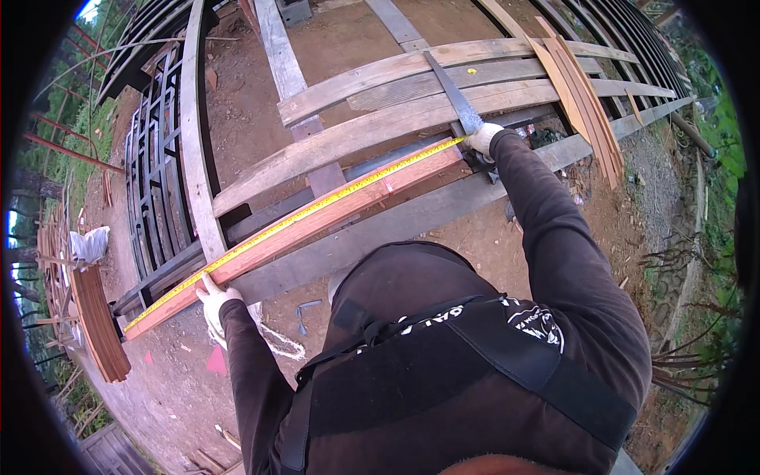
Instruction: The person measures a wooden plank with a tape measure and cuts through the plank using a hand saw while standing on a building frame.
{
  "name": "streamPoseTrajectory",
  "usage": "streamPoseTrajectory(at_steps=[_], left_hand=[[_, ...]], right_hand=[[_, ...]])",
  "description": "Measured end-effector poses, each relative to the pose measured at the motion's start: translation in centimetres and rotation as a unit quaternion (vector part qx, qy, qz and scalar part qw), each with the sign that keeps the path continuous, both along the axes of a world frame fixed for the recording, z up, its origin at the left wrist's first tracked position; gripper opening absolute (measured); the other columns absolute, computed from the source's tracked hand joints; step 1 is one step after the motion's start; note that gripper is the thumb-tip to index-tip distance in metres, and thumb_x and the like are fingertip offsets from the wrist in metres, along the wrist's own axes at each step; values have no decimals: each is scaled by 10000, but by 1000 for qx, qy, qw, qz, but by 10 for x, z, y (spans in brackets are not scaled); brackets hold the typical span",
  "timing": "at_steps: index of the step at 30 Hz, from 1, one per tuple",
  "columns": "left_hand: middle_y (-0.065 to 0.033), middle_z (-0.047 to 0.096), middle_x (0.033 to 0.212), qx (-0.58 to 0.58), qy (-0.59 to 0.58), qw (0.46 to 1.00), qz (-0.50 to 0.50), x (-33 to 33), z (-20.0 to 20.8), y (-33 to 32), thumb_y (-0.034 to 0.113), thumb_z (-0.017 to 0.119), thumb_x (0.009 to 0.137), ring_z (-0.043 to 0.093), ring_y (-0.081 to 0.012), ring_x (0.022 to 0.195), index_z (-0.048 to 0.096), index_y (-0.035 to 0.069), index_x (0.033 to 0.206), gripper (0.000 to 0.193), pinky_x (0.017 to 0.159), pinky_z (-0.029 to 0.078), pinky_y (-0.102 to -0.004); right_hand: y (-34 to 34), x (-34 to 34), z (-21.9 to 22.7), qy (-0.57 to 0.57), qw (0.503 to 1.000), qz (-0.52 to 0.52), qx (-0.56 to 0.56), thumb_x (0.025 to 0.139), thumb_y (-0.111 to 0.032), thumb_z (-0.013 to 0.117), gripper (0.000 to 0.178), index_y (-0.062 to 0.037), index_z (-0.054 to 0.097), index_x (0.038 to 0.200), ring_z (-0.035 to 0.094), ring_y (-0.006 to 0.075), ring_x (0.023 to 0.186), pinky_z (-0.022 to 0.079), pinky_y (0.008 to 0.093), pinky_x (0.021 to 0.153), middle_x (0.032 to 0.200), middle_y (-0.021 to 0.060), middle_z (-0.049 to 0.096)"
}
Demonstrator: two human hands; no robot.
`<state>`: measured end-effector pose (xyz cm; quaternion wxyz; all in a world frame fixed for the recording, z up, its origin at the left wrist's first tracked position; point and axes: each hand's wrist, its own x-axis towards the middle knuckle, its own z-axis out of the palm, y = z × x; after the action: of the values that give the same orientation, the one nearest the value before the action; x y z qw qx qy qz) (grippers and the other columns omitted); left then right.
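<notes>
A long reddish wooden plank (297,241) lies slantwise before me, with a yellow measuring tape (348,192) stretched along its top. My left hand (214,302), in a whitish glove, is closed on the plank's near edge, its thumb by the tape. At the plank's right end my gloved right hand (484,139) is closed where the tape ends; the tape's case does not show. A handsaw (454,93) reaches away from this hand, its blade across the grey boards. Its handle is hidden at the hand, so I cannot tell how firmly it is held.
Weathered grey boards (380,120) run across beyond the plank. Loose brown strips (582,103) lie over them at right. Black metal frames (162,158) stand at left, near stacked reddish boards (96,324). Bare soil (182,388) with scraps and white cord (277,340) lies below.
</notes>
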<state>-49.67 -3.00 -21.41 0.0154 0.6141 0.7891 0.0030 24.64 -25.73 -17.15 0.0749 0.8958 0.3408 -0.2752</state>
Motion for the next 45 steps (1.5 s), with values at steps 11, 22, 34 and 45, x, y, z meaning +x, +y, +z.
streamPoseTrajectory(at_steps=[11, 22, 34, 45], left_hand=[[-336, 188, 1722, -20, -49, 999, 14, 12, 9, -2, 12, 574, 913, 321, -492, 1571, 360, 289, 1683, 846, 1291, 302, -487], [-331, 165, 1729, -27, -58, 998, 23, 11, 13, -4, 31, 565, 917, 329, -493, 1565, 348, 288, 1692, 845, 1285, 315, -475], [-350, 182, 1717, -20, -65, 998, 16, 16, 11, -3, 28, 565, 923, 339, -499, 1556, 383, 271, 1678, 814, 1280, 317, -471], [-310, 161, 1735, -12, -72, 997, 34, 11, 3, 2, 19, 617, 906, 344, -478, 1558, 383, 290, 1674, 848, 1275, 335, -464]], right_hand=[[-2, 10, -10, 0, 1000, 24, -5, 966, -507, 735, 502, -73, 786, 1212, 770, 334, 1024, 593, 434, 888, 1128, 199, 791], [1, -5, 6, 16, 1000, -25, 7, 964, -503, 743, 486, -63, 795, 1164, 783, 311, 911, 603, 428, 796, 1036, 185, 800], [-5, 11, -11, -1, 1000, 21, -1, 965, -510, 733, 487, -88, 790, 1202, 770, 328, 1026, 596, 437, 879, 1126, 191, 792], [-1, 8, -9, 1, 1000, 7, -15, 970, -534, 722, 523, -81, 784, 1224, 770, 330, 1055, 591, 428, 902, 1144, 199, 788]])
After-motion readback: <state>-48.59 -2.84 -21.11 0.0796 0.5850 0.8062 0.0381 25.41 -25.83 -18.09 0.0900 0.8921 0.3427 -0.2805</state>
